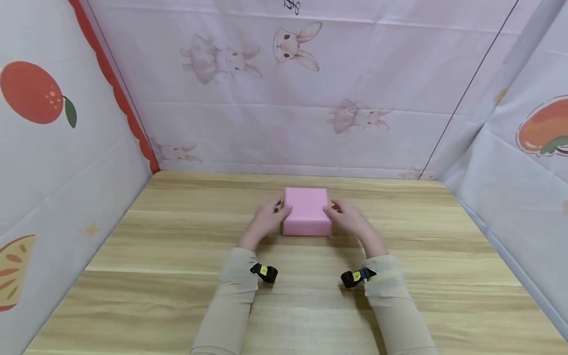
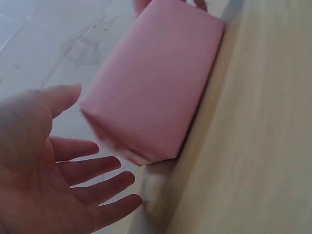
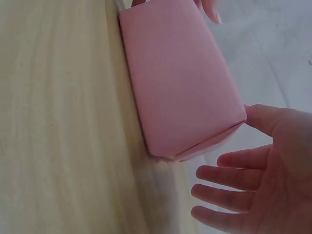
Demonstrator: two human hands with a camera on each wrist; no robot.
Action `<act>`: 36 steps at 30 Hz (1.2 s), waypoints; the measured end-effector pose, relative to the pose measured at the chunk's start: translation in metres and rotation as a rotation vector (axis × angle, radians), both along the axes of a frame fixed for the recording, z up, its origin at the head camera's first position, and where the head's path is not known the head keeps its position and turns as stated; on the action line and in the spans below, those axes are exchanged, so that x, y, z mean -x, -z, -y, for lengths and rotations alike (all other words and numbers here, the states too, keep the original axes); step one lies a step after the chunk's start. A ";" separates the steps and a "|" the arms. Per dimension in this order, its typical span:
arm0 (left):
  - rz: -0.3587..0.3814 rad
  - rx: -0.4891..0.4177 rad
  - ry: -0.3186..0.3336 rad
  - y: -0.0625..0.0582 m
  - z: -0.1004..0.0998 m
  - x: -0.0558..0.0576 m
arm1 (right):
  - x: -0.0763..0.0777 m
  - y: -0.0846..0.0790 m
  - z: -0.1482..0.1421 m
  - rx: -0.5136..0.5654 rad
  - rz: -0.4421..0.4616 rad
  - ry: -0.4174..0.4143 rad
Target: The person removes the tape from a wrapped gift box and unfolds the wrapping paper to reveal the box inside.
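A pink box (image 1: 305,204), wrapped in what looks like paper with a folded end, rests on the wooden table. At its left side is my left hand (image 1: 267,217), thumb toward the top edge. In the left wrist view, this hand's fingers (image 2: 97,168) are spread and relaxed, with a gap to the box's folded end. My right hand (image 1: 348,215) is at the opposite side. Its thumb (image 3: 265,117) reaches the box's corner in the right wrist view; whether it touches cannot be told. The other right fingers extend loosely beside the folded end.
The light wooden table (image 1: 177,276) meets a pink fabric backdrop (image 1: 266,133) with rabbit prints close behind the box. White fabric walls with fruit prints stand at left (image 1: 53,172) and right (image 1: 510,197). Black wrist cameras sit on both sleeves.
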State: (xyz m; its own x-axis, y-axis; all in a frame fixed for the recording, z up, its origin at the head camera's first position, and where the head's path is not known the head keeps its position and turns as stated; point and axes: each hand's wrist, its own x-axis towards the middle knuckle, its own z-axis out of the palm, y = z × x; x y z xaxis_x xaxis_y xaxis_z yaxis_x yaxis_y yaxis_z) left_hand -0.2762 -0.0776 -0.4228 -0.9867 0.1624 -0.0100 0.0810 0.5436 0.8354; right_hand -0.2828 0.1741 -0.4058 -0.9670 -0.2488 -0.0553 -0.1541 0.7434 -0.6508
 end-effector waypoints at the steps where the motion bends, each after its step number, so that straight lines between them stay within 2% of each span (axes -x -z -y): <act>1: -0.003 -0.002 0.003 0.001 -0.002 0.000 | 0.001 0.001 0.001 0.006 0.002 0.003; 13: -0.012 -0.066 -0.024 0.007 -0.011 0.001 | 0.001 0.006 0.010 0.096 0.018 0.034; 17: -0.028 -0.090 -0.028 0.001 -0.013 -0.001 | 0.001 0.004 0.011 0.123 0.034 0.057; 22: -0.055 -0.130 -0.057 -0.009 -0.016 -0.002 | -0.001 -0.005 0.010 0.157 0.009 0.080; 28: -0.086 -0.197 -0.092 -0.016 -0.019 -0.002 | -0.001 -0.011 0.010 0.329 0.000 0.101; 36: -0.132 -0.382 -0.134 -0.020 -0.021 -0.002 | 0.003 -0.012 0.011 0.629 0.044 0.175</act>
